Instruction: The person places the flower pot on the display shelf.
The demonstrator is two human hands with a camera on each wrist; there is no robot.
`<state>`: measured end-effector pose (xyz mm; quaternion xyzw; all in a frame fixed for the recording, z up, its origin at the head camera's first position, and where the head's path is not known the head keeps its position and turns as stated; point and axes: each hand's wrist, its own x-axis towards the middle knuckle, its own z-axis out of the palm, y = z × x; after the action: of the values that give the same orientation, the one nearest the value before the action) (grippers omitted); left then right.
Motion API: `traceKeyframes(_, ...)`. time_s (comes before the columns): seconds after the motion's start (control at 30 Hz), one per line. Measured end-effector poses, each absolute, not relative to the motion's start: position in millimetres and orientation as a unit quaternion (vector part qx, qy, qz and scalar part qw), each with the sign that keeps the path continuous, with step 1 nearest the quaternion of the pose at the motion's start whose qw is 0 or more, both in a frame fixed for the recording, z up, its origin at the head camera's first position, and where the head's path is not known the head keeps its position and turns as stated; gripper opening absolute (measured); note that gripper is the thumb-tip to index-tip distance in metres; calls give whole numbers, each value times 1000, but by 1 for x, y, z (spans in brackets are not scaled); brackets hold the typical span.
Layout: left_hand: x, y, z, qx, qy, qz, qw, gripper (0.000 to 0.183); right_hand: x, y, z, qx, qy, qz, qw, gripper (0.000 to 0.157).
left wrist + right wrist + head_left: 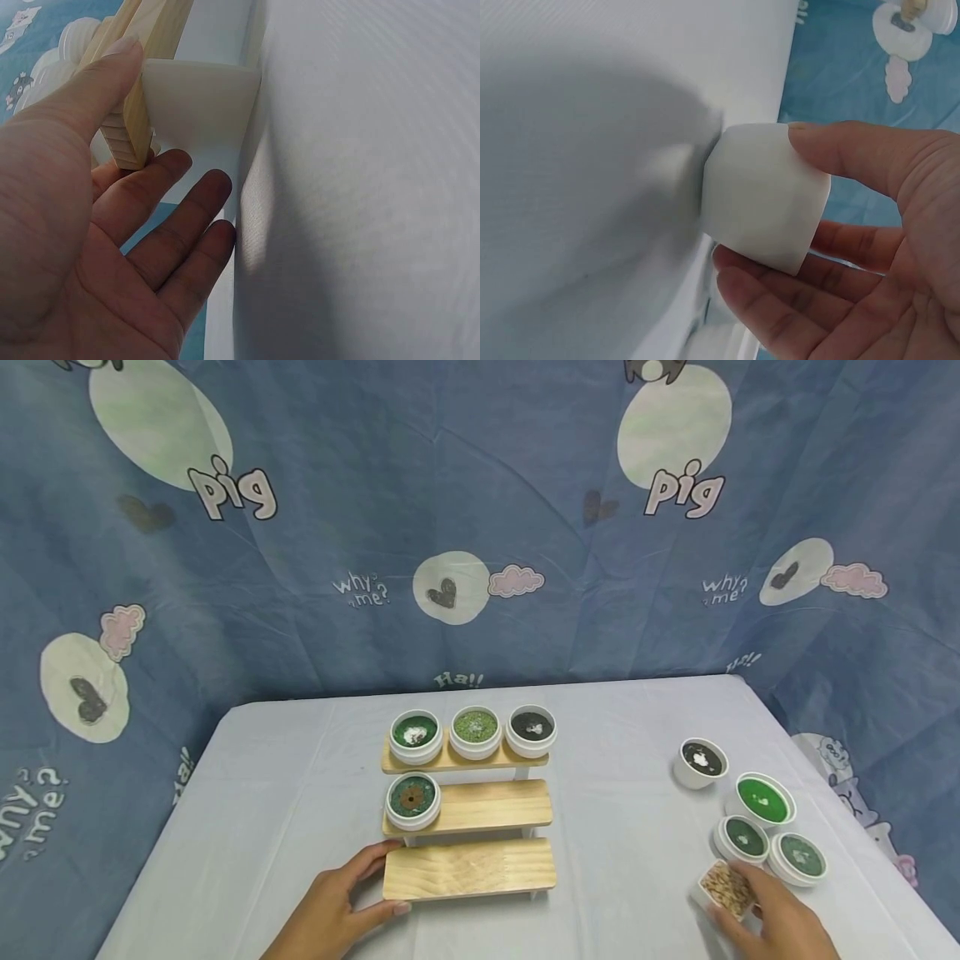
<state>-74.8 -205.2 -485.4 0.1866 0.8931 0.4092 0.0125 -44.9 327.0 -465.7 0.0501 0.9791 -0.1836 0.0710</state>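
Observation:
My left hand (332, 902) pinches the left end of the lowest board of a three-tier wooden stand (472, 870). Its thumb lies along the front edge; the index finger is behind, and the other fingers spread below the board in the left wrist view. In the right hand (780, 914) is a small white angular pot (726, 890) with tan, grainy contents, gripped between thumb and fingers. The right wrist view shows the white side of this pot (761, 196) close against the white cloth.
Three round white pots (476, 732) line the top tier. Another pot with a brown centre (412, 802) sits at the middle tier's left end. Several white pots with green or dark tops (763, 799) cluster at the right on the white tablecloth (622, 827). A blue printed curtain (315, 527) hangs behind.

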Motion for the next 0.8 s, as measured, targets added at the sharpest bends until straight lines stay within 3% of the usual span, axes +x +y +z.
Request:
traceKeyframes(0.4, -73, -203, -485, 154, 896, 415, 36, 68, -40, 309, -454, -26, 980, -188, -63, 67)
traceKeyframes(0.57, -73, -203, -484, 150, 898, 412, 35, 68, -42, 300, -450, -52, 977, -189, -82, 65)
traceKeyframes(0.8, -72, -203, -483, 149, 898, 412, 36, 68, -44, 285, -441, -76, 976, -196, -57, 63)
